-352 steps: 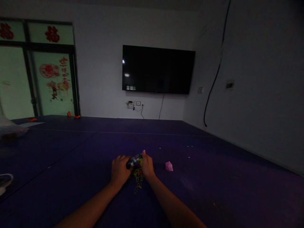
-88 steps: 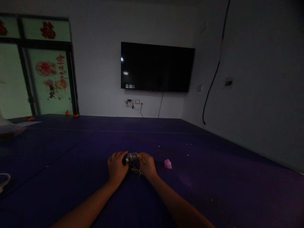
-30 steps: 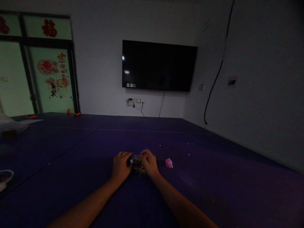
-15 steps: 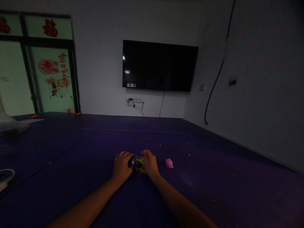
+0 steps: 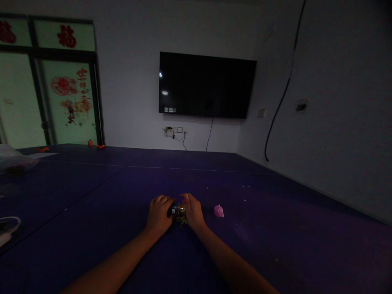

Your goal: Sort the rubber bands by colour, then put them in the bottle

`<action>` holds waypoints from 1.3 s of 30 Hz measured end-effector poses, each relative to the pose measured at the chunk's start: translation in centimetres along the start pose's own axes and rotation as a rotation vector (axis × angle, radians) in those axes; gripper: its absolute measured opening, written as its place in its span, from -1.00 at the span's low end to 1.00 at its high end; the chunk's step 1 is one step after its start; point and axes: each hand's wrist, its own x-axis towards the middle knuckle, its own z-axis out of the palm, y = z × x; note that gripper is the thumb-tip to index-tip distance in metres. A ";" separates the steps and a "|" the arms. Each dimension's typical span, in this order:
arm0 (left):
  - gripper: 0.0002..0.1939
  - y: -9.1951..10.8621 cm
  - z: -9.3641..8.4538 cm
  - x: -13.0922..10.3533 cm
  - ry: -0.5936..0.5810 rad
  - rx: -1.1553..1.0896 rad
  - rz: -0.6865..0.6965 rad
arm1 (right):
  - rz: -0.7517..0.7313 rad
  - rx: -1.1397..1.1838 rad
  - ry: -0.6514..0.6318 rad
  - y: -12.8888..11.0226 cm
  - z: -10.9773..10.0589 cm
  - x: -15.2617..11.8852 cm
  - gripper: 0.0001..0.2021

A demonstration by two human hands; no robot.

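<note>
Between my hands, at the lower middle of the head view, lies a small clear container (image 5: 178,210) with a dark end, tipped on its side. My left hand (image 5: 158,213) is wrapped around that dark end. Coloured bits show through its wall, too small to name. Thin yellow-green strands (image 5: 181,221) spill out below it onto the purple surface. My right hand (image 5: 193,211) is curled at the container's other side, thumb on top, against the strands. What its fingers grip is hidden. Just right of it sits a small pink lump (image 5: 218,210), touched by neither hand.
The wide purple surface (image 5: 147,179) has a seam and a few white scraps (image 5: 244,200). At the left are a clear plastic bag (image 5: 16,159) and a white cable (image 5: 12,228). Small orange objects (image 5: 100,146) stand by the glass door. A television (image 5: 206,85) hangs on the wall.
My hands have come very slightly closer together around the container, and fewer yellow-green strands show between them. The whole view has shifted a little. The pink lump stays put.
</note>
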 end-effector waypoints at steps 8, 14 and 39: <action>-0.58 0.2 -0.1 -0.1 0.012 0.050 0.059 | 0.025 0.115 0.003 0.8 0.0 0.0 -0.49; -0.59 0.2 -0.1 -0.3 0.012 0.041 0.110 | 0.059 0.171 -0.023 1.0 0.0 -0.1 -0.46; -0.60 0.7 -0.6 -0.3 -0.132 0.164 0.065 | 0.125 0.320 -0.038 1.2 0.4 0.0 -0.43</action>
